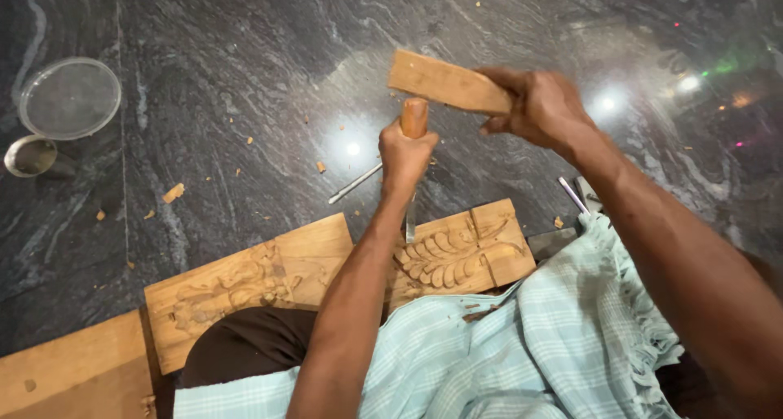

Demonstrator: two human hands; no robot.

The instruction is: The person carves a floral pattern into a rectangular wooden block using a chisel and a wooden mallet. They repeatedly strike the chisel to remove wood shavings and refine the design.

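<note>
Nearest the lap, a carved wooden panel (pixel 342 272) lies flat on the floor (pixel 245 76). Left hand (pixel 405 154) clamps the chisel (pixel 413 141) upright, blade apparently on the leaf relief; right hand (pixel 538 105) grips a wooden block (pixel 444 83) as mallet just above its handle.

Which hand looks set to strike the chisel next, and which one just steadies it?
The right hand, most likely: it holds the flat wooden block raised just above the chisel handle. The left hand grips that handle, keeping the blade on the carved wooden panel.
</note>
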